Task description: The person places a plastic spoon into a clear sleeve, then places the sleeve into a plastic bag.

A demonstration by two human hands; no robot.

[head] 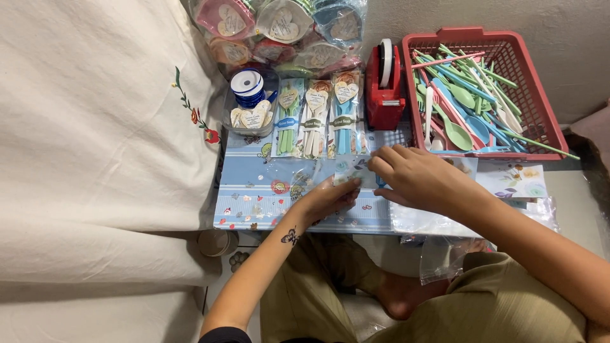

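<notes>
I log both hands pinched shut on one small clear plastic sleeve with a floral card [348, 170], my left hand [327, 200] gripping its near edge, my right hand [416, 178] its far edge, pulled taut over the blue patterned table [254, 197], red tape dispenser [384, 86] just beyond my fingertips

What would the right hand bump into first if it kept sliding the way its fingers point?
Probably the small floral paper card at its fingertips, held by the left hand; depth is unclear.

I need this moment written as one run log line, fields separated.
left hand: pinching clear bag | right hand: on same bag | surface: blue table | nearby: red basket, tape dispenser
</notes>
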